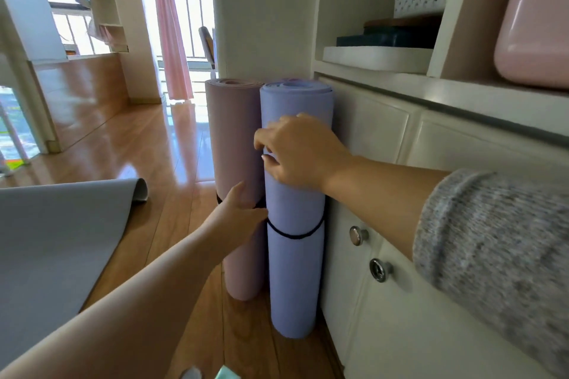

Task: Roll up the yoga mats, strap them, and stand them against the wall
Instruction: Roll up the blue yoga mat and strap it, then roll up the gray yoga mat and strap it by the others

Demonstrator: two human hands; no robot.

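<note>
Already the pink mat (234,138) and blue mat (295,271) stand strapped, gripped by the left hand (243,209) and right hand (301,151). The grey mat (61,240) lies unrolled.

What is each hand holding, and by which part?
Right hand grips the purple mat on its upper half, fingers curled round its left edge. Left hand touches the pink mat midway up; whether it grips cannot be told.

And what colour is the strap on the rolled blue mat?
Black. The strap shows in head view.
</note>
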